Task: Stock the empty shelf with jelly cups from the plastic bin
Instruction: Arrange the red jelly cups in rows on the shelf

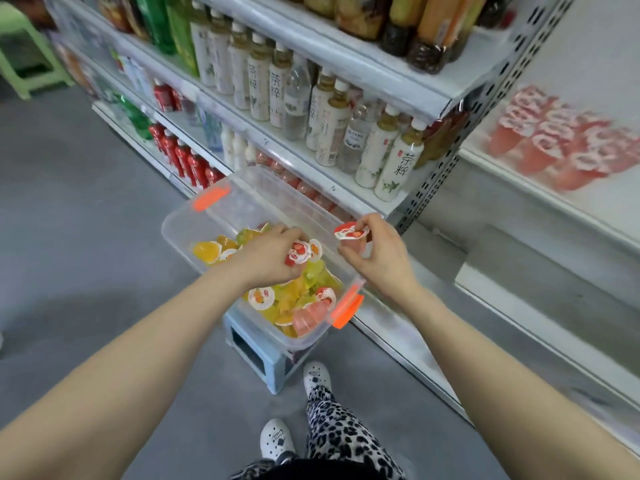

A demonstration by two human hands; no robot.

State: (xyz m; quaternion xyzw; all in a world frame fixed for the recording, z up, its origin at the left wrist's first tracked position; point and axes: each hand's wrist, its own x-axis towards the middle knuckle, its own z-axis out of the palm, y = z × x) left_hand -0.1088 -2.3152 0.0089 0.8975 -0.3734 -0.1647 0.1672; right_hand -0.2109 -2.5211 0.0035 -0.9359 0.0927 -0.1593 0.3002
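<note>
Jelly cups (pixel 277 306) in yellow, green, orange and pink lie heaped loose in the clear plastic bin (pixel 180 220). The bin sits on a small pale-blue stool (pixel 263 362) on the grey floor (pixel 86 220), just in front of the drinks shelving. Left grip (pixel 273 254) is down inside the bin, fingers curled round what looks like two red-lidded cups (pixel 298 252); exact count hard to tell. Right grip (pixel 377 261) hangs over the bin's right rim, thumb and fingertips pinching a single red cup (pixel 350 232), lid upward. By the look of them the cups are light, thin-walled and a little squashy, with smooth sides and foil lids, so probably slippery and easy to dent. Best taken round the body just under the lid rim, not by the foil edge, and with mild pressure only. Tapered shape suggests they tip readily unless stood lid-up and packed close. Target shelf (pixel 595 202) is up to the right, white, flat and smooth. A cluster of pink-red cups (pixel 554 143) stands on it, blurred, with bare shelf in front of them. Tea and water bottles (pixel 332 126) crowd the shelves behind the bin, and a green stool (pixel 24 53) stands far left. Bin overhangs its stool, so a knock could upset it.
</note>
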